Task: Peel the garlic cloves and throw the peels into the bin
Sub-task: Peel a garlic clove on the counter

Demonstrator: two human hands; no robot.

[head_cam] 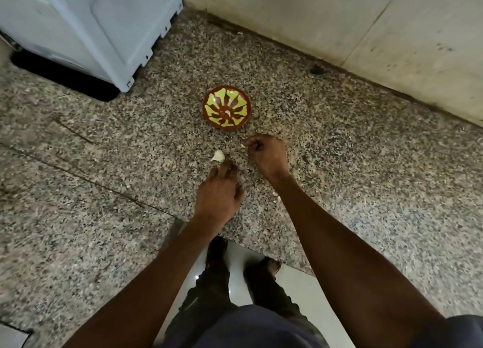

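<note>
Garlic clove (218,156) laid on bench (366,177) mid-area, near front edge, touched by relaxed left hand (218,196). Small white piece (243,145) pinched in right hand (266,154). Bowl (226,107) placed behind.

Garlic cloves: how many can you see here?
3. One garlic clove lies on the counter by the left hand, one is pinched in the right hand, one sits in the bowl. The hands may hide more.

A speckled granite bench (366,170) carries a red-and-yellow bowl (226,109), a garlic clove (218,156) and a white appliance (86,28).
</note>
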